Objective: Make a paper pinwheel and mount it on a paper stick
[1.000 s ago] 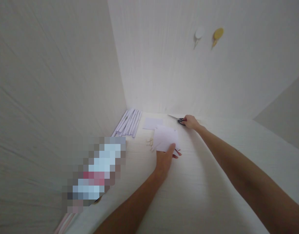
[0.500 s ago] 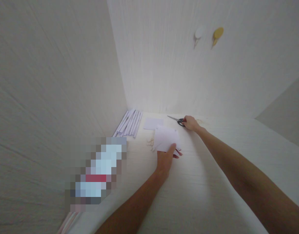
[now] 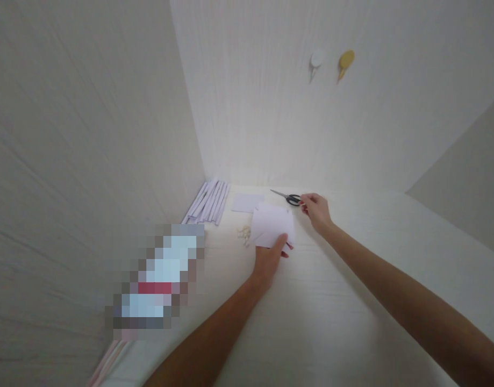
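The left hand (image 3: pixel 269 257) is pinching a white paper sheet (image 3: pixel 273 231) by its near edge, just above the tabletop (image 3: pixel 335 301). The right hand (image 3: pixel 316 210), fingers loosely curled, is touching the scissors (image 3: pixel 289 198) lying beyond the sheet.

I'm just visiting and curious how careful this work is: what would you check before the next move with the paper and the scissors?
1. Left hand grips the paper sheet: ok.
2. Right hand has hold of the scissors: cannot tell; fingertips at the handles.
3. Scissor blades closed: cannot tell; too small.
4. Blades point away from both hands: ok.
5. Folded paper strips lie apart from the sheet: ok.
6. Small pale bits clear of the sheet: not ok, right beside it.
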`<state>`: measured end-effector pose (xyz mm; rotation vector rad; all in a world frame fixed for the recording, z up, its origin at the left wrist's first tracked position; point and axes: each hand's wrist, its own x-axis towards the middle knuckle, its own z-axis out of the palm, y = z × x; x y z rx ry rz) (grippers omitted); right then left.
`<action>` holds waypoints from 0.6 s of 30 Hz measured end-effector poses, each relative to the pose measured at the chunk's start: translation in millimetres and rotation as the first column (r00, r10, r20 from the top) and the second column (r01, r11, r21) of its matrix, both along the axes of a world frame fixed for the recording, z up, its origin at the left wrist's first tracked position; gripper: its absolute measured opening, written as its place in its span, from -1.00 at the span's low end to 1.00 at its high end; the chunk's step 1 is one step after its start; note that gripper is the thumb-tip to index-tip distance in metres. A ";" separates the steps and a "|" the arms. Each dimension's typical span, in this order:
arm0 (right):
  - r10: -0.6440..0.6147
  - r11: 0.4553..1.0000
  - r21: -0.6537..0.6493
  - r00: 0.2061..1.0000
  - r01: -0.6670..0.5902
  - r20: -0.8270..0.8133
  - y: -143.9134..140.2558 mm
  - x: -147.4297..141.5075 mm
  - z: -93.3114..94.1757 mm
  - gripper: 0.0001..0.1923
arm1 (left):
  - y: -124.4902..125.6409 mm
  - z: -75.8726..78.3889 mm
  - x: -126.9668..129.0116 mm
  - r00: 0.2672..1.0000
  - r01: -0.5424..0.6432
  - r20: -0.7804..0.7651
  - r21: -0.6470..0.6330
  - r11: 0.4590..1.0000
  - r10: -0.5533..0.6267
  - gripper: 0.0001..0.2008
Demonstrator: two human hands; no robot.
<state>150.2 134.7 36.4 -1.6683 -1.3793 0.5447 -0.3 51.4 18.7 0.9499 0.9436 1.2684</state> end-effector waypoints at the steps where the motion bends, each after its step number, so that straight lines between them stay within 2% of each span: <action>1: 0.016 1.000 -0.003 0.998 -0.016 -0.058 -16.4 -4.7 1.0 -0.66 | -1.1 -0.5 0.3 1.000 0.001 -0.016 0.004 1.000 -0.001 -0.89; 3: 0.069 0.997 0.000 0.980 -0.071 -0.188 -51.7 -12.7 2.1 -0.64 | -3.5 -1.5 1.1 0.999 0.007 -0.053 0.010 1.000 -0.007 -0.87; 5: 0.160 0.981 0.001 0.804 -0.195 -0.572 -85.6 -18.2 1.5 -0.65 | -6.3 -2.3 1.9 0.995 0.023 -0.096 0.021 1.000 -0.021 -0.85; 7: 0.140 0.970 -0.032 0.661 -0.242 -0.738 -113.2 -21.8 -0.7 -0.65 | -9.7 -2.6 2.7 0.987 0.041 -0.156 0.031 0.999 -0.035 -0.82; 8: 0.138 0.966 -0.037 0.626 -0.257 -0.767 -123.9 -23.0 -2.3 -0.65 | -11.5 -2.4 3.0 0.981 0.049 -0.192 0.037 0.998 -0.041 -0.80; 11: 0.123 0.953 -0.070 0.587 -0.295 -0.800 -143.0 -26.1 -7.7 -0.64 | -17.5 -0.6 4.1 0.954 0.100 -0.289 0.055 0.993 -0.080 -0.77; 14: 0.103 0.956 -0.074 0.560 -0.285 -0.822 -147.0 -28.3 -12.6 -0.65 | -22.2 2.4 5.3 0.932 0.170 -0.337 0.073 0.983 -0.136 -0.80; 16: 0.124 0.956 -0.055 0.570 -0.288 -0.813 -145.8 -28.8 -15.5 -0.65 | -23.5 3.7 5.8 0.917 0.238 -0.356 0.125 0.963 -0.180 -0.80; 18: 0.147 0.957 -0.045 0.609 -0.288 -0.780 -144.7 -28.5 -17.9 -0.66 | -23.7 3.8 6.0 0.913 0.235 -0.374 0.163 0.958 -0.161 -0.79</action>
